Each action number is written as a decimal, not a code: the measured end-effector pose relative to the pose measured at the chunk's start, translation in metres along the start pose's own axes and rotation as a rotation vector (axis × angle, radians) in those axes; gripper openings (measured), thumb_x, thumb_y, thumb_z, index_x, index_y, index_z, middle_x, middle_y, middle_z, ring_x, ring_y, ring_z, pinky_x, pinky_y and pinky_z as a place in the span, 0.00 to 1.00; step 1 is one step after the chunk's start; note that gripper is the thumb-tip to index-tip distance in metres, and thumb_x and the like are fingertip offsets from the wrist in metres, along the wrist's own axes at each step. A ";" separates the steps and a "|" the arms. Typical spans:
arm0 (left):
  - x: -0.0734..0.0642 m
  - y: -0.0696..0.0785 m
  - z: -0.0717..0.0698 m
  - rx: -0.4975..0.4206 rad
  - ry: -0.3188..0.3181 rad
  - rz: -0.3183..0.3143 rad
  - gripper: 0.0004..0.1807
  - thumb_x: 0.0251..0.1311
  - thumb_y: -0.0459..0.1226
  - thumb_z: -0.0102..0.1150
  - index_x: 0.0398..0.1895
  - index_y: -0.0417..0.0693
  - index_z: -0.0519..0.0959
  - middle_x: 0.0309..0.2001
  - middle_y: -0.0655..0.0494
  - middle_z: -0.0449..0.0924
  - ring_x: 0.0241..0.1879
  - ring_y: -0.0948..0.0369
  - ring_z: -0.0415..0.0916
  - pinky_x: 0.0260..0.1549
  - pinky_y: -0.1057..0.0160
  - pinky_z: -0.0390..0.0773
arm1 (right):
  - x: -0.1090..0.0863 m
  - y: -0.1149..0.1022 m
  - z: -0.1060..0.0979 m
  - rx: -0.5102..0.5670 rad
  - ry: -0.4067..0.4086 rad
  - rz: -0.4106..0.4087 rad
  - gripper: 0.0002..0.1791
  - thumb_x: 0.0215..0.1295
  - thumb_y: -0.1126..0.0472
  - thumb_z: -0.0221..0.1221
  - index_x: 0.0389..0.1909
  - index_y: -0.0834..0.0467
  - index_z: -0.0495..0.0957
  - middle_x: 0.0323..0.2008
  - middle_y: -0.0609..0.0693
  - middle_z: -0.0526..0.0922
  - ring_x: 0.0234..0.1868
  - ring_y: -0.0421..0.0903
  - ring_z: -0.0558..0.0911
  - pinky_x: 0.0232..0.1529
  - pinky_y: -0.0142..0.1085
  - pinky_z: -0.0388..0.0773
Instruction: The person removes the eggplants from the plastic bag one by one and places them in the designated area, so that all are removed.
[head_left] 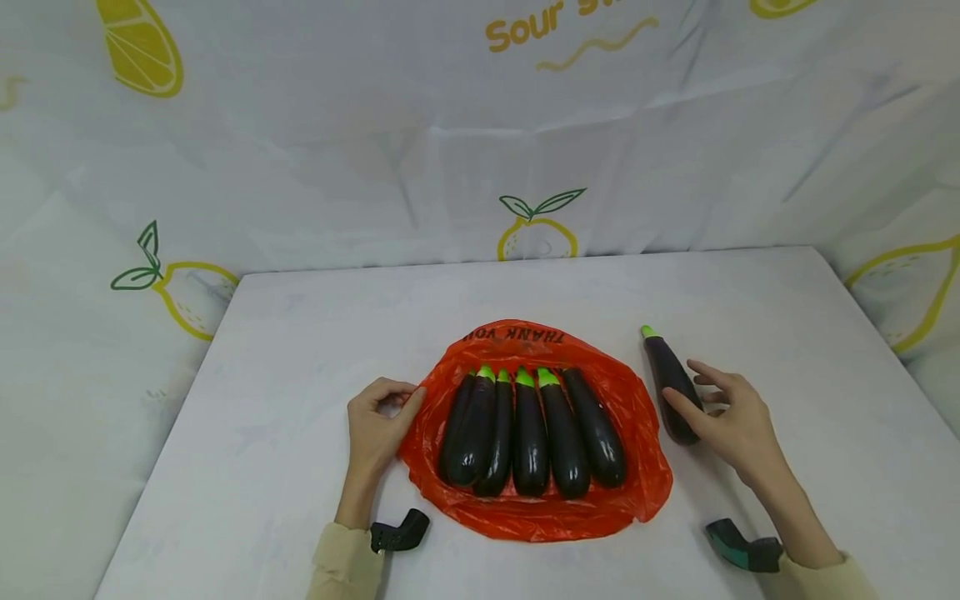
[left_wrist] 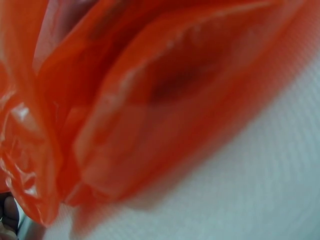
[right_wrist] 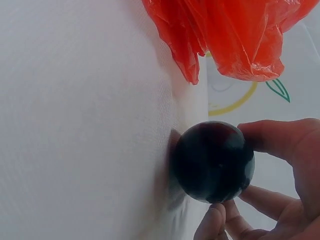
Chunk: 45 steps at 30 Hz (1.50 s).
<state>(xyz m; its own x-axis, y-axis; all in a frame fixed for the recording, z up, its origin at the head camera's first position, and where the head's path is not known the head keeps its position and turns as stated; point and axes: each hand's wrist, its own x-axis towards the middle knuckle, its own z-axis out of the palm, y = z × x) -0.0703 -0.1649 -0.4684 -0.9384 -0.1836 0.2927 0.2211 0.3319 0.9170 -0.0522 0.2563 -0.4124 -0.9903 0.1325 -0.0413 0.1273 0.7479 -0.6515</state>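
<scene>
From where I stand, the left hand (head_left: 378,421) is at the nine o'clock edge of the red plastic bag (head_left: 525,523), thumb and forefinger nearly meeting as they pinch its rim. The right hand (head_left: 735,421), out toward three o'clock, is moderately spread and curved round a lone eggplant (head_left: 666,375), thumb on one side, fingers on the other. That eggplant lies between two and three o'clock of the bag, just beside it, its green tip pointing toward eleven.

Six more eggplants (head_left: 530,442) lie side by side on the bag; the one farthest toward nine o'clock is partly covered by its neighbour. The left wrist view is mostly blurred red plastic, with only a sliver of fingers at its eight o'clock edge. The right wrist view meets the lone eggplant end-on, hiding its tip. Both sleeves (head_left: 347,560) are cut off at six o'clock.
</scene>
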 end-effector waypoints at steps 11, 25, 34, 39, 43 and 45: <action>-0.003 -0.001 0.000 0.011 -0.002 -0.015 0.05 0.59 0.34 0.71 0.33 0.39 0.88 0.28 0.50 0.84 0.31 0.68 0.74 0.36 0.76 0.75 | -0.003 0.000 0.002 -0.003 0.050 -0.026 0.31 0.66 0.52 0.66 0.64 0.67 0.75 0.49 0.70 0.76 0.44 0.62 0.80 0.26 0.24 0.73; -0.002 -0.004 0.001 0.000 0.011 0.027 0.03 0.56 0.30 0.73 0.29 0.47 0.88 0.26 0.50 0.84 0.30 0.69 0.74 0.33 0.77 0.74 | -0.005 0.001 0.004 0.012 0.109 -0.058 0.29 0.64 0.56 0.67 0.63 0.67 0.77 0.47 0.69 0.78 0.42 0.62 0.81 0.28 0.21 0.72; -0.002 -0.003 0.000 0.008 0.010 0.035 0.04 0.55 0.29 0.72 0.30 0.47 0.89 0.27 0.50 0.84 0.30 0.69 0.74 0.33 0.77 0.74 | -0.005 -0.004 0.004 0.089 0.226 -0.079 0.27 0.63 0.58 0.69 0.61 0.63 0.80 0.47 0.65 0.81 0.33 0.24 0.69 0.33 0.11 0.68; -0.001 -0.003 0.001 0.008 0.009 0.040 0.04 0.56 0.29 0.72 0.30 0.46 0.89 0.26 0.50 0.84 0.30 0.69 0.74 0.33 0.77 0.75 | -0.007 -0.012 0.002 0.142 0.244 -0.060 0.26 0.64 0.57 0.69 0.61 0.61 0.80 0.48 0.63 0.81 0.35 0.23 0.69 0.35 0.11 0.68; -0.001 -0.003 0.001 0.010 0.007 0.043 0.04 0.56 0.30 0.72 0.30 0.47 0.89 0.26 0.50 0.84 0.29 0.69 0.74 0.33 0.77 0.75 | -0.011 -0.021 0.001 0.188 0.232 -0.067 0.25 0.64 0.59 0.68 0.61 0.62 0.80 0.48 0.60 0.81 0.36 0.23 0.71 0.36 0.11 0.71; 0.000 -0.003 0.001 0.008 0.007 0.045 0.03 0.56 0.30 0.72 0.30 0.47 0.89 0.26 0.50 0.84 0.29 0.69 0.74 0.33 0.77 0.75 | -0.012 -0.026 0.001 0.213 0.232 -0.092 0.25 0.63 0.61 0.69 0.61 0.62 0.81 0.46 0.53 0.81 0.37 0.24 0.72 0.36 0.11 0.72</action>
<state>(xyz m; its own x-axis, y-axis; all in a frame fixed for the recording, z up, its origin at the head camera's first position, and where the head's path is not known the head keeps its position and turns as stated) -0.0708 -0.1652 -0.4713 -0.9255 -0.1748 0.3359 0.2611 0.3477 0.9005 -0.0436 0.2344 -0.3956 -0.9549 0.2338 0.1830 -0.0009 0.6139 -0.7894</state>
